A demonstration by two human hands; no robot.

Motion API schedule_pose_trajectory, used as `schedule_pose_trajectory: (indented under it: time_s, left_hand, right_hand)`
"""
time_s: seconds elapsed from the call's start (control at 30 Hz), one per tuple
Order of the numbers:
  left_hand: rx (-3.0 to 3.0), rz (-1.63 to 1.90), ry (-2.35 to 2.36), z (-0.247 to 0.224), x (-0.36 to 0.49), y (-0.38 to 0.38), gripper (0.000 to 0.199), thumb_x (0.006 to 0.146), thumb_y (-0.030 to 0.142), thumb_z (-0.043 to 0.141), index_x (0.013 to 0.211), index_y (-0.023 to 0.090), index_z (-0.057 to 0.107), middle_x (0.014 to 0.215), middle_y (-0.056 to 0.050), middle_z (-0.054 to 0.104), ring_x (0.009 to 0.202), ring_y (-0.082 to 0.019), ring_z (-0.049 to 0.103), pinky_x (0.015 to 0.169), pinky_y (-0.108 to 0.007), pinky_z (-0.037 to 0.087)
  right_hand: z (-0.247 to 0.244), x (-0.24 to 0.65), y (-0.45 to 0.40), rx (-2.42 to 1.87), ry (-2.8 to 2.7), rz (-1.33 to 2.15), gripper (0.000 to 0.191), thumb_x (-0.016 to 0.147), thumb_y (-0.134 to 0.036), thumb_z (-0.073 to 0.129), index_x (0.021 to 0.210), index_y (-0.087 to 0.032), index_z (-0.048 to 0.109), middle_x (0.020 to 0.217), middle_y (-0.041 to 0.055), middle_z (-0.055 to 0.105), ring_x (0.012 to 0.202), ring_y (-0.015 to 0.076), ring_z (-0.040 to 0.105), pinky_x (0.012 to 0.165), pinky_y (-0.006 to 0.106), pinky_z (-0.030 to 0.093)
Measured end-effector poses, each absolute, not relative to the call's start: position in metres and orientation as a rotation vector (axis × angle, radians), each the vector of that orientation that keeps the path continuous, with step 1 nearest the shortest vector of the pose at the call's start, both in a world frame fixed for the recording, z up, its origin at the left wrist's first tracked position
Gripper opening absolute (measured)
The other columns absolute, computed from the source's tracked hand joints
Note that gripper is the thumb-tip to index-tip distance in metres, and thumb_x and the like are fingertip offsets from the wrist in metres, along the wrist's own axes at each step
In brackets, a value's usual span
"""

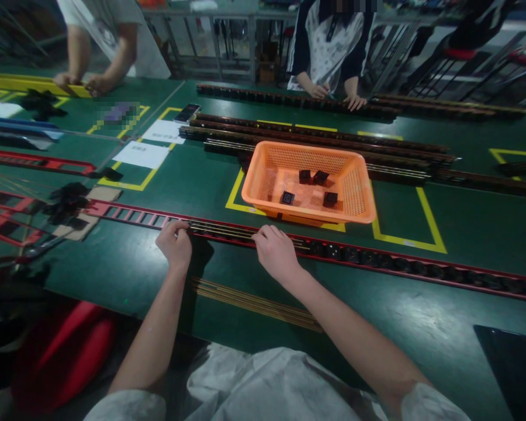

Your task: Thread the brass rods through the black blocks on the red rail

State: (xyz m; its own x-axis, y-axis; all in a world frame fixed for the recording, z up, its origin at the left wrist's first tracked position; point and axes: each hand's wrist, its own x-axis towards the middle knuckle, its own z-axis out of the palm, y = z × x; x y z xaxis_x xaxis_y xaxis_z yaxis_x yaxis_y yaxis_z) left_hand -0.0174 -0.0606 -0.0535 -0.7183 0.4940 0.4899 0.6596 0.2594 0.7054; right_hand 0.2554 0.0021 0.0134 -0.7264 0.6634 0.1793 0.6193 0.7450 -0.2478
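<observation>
A long red rail [127,214] runs across the table, with rectangular openings in its left part and a row of black socket modules [370,257] in its right part. Thin brass strips [223,229] lie lengthwise along the rail's middle. My left hand [175,244] is closed at their left ends, its fingertips pinched together. Farther right, my right hand [277,250] is closed over the same strips, its fingers hiding part of them. More brass strips [254,303] lie on the green table in front of the rail, partly behind my right forearm.
Behind the rail stands an orange basket [309,213] with several black modules. Dark assembled rails [333,140] lie beyond it. Black parts [68,202] are piled at left; a dark flat panel [508,362] is at right. Two people work across the table.
</observation>
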Motion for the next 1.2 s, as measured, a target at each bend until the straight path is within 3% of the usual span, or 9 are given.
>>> schedule_pose_trajectory:
  time_s: [0.47,0.73,1.03,1.2]
  left_hand:
    - [-1.094,-1.443,-2.349,-0.052,-0.017,-0.06,0.021,0.07,0.011,0.046,0.067,0.02,0.065,0.072,-0.002,0.066,0.077,-0.018,0.065,0.084,-0.034,0.051]
    - [-1.099,-1.399,-2.373,-0.053,-0.02,-0.06,0.021,0.07,0.011,0.045,0.068,0.019,0.064,0.072,-0.002,0.067,0.078,-0.018,0.065,0.084,-0.033,0.051]
    - [-1.106,-1.386,-2.355,-0.055,-0.021,-0.061,0.021,0.07,0.013,0.045,0.068,0.02,0.065,0.073,-0.003,0.068,0.078,-0.019,0.066,0.084,-0.034,0.052]
    - [-1.133,-1.417,-2.295,-0.054,-0.021,-0.061,0.022,0.069,0.012,0.045,0.067,0.019,0.066,0.071,-0.003,0.067,0.076,-0.019,0.065,0.081,-0.033,0.052]
  right_hand:
    - [0.015,0.262,-0.003,-1.048,-2.716,0.251,0.031,0.09,-0.004,0.047,0.11,-0.016,0.067,0.107,0.0102,0.063,0.1,0.0222,0.052,0.085,0.034,0.04]
    - [0.021,0.298,0.004,-1.168,-2.752,0.119,0.027,0.092,-0.009,0.047,0.109,-0.014,0.067,0.105,0.0119,0.063,0.095,0.024,0.051,0.082,0.037,0.035]
    - [0.01,0.342,0.015,-1.267,-2.648,0.076,0.02,0.1,-0.031,0.053,0.093,-0.016,0.064,0.096,0.0098,0.065,0.087,0.0226,0.054,0.077,0.036,0.033]
    - [0.003,0.354,0.019,-1.199,-2.557,0.147,0.012,0.098,-0.024,0.054,0.093,-0.017,0.063,0.094,0.0076,0.066,0.087,0.0217,0.056,0.076,0.035,0.034]
